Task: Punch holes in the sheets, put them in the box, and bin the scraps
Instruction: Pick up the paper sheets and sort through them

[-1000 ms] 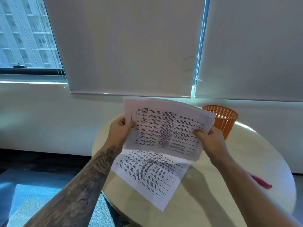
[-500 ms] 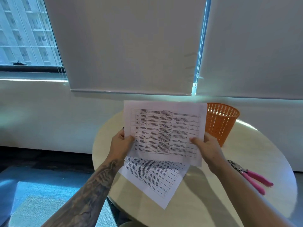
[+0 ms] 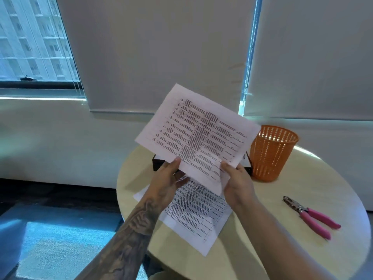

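A printed sheet (image 3: 198, 136) is held up in the air, tilted, above the round table (image 3: 282, 188). My left hand (image 3: 168, 179) pinches its near lower edge and my right hand (image 3: 237, 181) grips its lower right corner. A second printed sheet (image 3: 198, 215) lies flat on the table under my hands. Behind the raised sheet a black box (image 3: 158, 163) shows only at its corners. An orange mesh bin (image 3: 271, 152) stands at the back right. A hole punch with pink handles (image 3: 311, 217) lies on the table to the right.
The table's left and near edges drop to a blue carpeted floor (image 3: 50, 239). A white wall (image 3: 50, 142) and drawn roller blinds (image 3: 161, 53) stand just behind the table, with a window (image 3: 34, 41) at the upper left.
The held sheet has turned from level to tilted, its left corner now raised. Both hands have shifted to its lower edge, closer together. The camera has dropped, showing the hole punch and the black box.
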### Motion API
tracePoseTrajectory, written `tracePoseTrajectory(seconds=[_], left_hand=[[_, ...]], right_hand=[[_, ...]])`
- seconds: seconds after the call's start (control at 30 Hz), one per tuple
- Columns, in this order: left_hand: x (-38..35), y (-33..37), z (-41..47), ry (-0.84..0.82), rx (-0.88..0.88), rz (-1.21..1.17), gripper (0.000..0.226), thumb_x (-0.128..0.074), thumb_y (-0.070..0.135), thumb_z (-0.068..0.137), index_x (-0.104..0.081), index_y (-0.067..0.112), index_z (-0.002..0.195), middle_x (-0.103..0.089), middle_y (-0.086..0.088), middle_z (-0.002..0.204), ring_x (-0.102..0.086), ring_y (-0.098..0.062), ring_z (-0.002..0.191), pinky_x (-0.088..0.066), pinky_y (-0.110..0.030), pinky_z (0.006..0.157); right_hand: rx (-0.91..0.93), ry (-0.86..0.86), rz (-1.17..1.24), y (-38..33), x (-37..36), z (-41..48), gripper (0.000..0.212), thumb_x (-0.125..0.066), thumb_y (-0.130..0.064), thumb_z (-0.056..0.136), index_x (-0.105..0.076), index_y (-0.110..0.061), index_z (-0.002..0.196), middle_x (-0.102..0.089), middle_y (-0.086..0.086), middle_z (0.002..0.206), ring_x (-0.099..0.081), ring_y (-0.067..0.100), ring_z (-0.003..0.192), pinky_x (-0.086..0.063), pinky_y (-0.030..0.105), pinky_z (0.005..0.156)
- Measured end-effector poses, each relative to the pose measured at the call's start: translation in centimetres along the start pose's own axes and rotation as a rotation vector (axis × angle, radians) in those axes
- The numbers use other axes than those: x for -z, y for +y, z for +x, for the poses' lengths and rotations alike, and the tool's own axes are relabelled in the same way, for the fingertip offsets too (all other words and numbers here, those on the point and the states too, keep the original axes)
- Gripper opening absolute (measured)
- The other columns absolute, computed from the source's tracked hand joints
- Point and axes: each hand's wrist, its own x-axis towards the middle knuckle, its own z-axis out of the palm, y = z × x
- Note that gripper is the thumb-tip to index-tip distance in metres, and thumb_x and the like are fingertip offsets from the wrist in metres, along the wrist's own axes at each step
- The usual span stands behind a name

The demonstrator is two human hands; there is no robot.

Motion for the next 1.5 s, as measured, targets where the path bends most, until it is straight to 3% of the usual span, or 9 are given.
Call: tracePoseTrajectory(seconds=[0.13, 0.3, 0.47, 0.57, 0.67, 0.83, 1.1, 1.37, 1.5], left_hand=[[-1.1, 0.5, 0.7, 0.213, 0.026, -0.236, 0.028, -0.065, 0.01, 0.092, -0.064, -0.004, 0.117, -0.074, -0.018, 0.109, -0.069, -0.037, 0.102, -0.053, -0.051, 0.096], [1.2, 2.7, 0.6, 0.364, -0.058, -0.035, 0.039, -0.07, 0.016, 0.089, -0.062, 0.004, 0.125, -0.066, 0.003, 0.093, -0.065, -0.02, 0.102, -0.05, -0.042, 0.099], [3.5, 3.7, -0.1, 0.435, -0.051, 0.043, 0.039, -0.061, 0.016, 0.098, -0.055, -0.003, 0.131, -0.06, -0.006, 0.121, -0.057, -0.022, 0.105, -0.043, -0.046, 0.101], [5.3, 3.7, 0.6, 0.477, -0.075, 0.049, 0.027, -0.062, 0.013, 0.097, -0.062, 0.003, 0.122, -0.067, -0.005, 0.103, -0.064, -0.023, 0.086, -0.058, -0.031, 0.071], [6.9, 3.2, 1.2, 0.47, -0.053, 0.003, 0.023, -0.061, 0.008, 0.096, -0.065, 0.005, 0.119, -0.069, -0.015, 0.116, -0.068, -0.029, 0.094, -0.056, -0.039, 0.08], [8.2, 2.1, 1.6, 0.424, -0.005, 0.035, 0.01, -0.061, 0.004, 0.096, -0.069, 0.008, 0.1, -0.072, -0.015, 0.1, -0.069, -0.033, 0.089, -0.054, -0.05, 0.087], [9.1, 2.3, 1.6, 0.445, -0.002, 0.246, 0.02, -0.058, 0.003, 0.096, -0.063, 0.008, 0.115, -0.069, -0.014, 0.102, -0.067, -0.035, 0.094, -0.054, -0.051, 0.09], [11.0, 1.5, 1.8, 0.545, -0.019, 0.263, 0.015, -0.061, 0.006, 0.093, -0.066, 0.012, 0.107, -0.07, -0.012, 0.094, -0.068, -0.037, 0.092, -0.056, -0.055, 0.089], [11.2, 0.9, 1.6, 0.566, -0.012, 0.267, 0.023, -0.062, 0.009, 0.094, -0.066, 0.009, 0.116, -0.071, -0.014, 0.098, -0.069, -0.036, 0.091, -0.057, -0.054, 0.086]], right_hand=[[0.031, -0.071, -0.125, 1.3, -2.0, -1.0, 0.019, -0.061, -0.009, 0.099, -0.067, -0.012, 0.116, -0.077, 0.011, 0.111, -0.073, 0.028, 0.105, -0.058, 0.048, 0.093], [0.147, -0.186, -0.967, 2.8, 0.2, 0.0, 0.044, -0.069, -0.035, 0.092, -0.059, -0.025, 0.134, -0.064, -0.008, 0.133, -0.061, 0.018, 0.124, -0.05, 0.037, 0.101], [0.201, -0.35, -1.625, 4.0, 2.8, 0.3, 0.051, -0.051, -0.046, 0.101, -0.049, -0.024, 0.147, -0.049, -0.002, 0.15, -0.042, 0.02, 0.138, -0.037, 0.035, 0.109], [0.292, -0.299, -1.699, 4.0, 3.9, 0.7, 0.038, -0.05, -0.052, 0.098, -0.067, -0.026, 0.119, -0.062, -0.005, 0.122, -0.055, 0.019, 0.12, -0.044, 0.034, 0.091], [0.312, -0.193, -1.83, 3.3, 4.4, 1.2, 0.039, -0.048, -0.061, 0.095, -0.059, -0.025, 0.085, -0.056, -0.005, 0.095, -0.057, 0.02, 0.094, -0.045, 0.035, 0.076], [0.317, -0.247, -1.752, 3.2, 5.9, 1.8, 0.051, -0.059, -0.065, 0.086, -0.062, -0.023, 0.115, -0.058, -0.005, 0.119, -0.054, 0.019, 0.113, -0.047, 0.034, 0.088], [0.235, -0.328, -1.779, 1.9, 6.6, 2.4, 0.064, -0.066, -0.051, 0.09, -0.049, -0.024, 0.145, -0.055, 0.0, 0.139, -0.048, 0.022, 0.128, -0.044, 0.039, 0.104], [0.108, -0.354, -1.58, -0.2, 6.8, 1.9, 0.017, -0.069, -0.022, 0.075, -0.066, -0.018, 0.091, -0.06, 0.002, 0.096, -0.059, 0.018, 0.085, -0.048, 0.033, 0.073], [0.071, -0.387, -1.342, -2.0, 6.4, 1.3, 0.011, -0.074, -0.015, 0.077, -0.068, -0.012, 0.086, -0.069, 0.009, 0.083, -0.061, 0.015, 0.071, -0.047, 0.031, 0.066]])
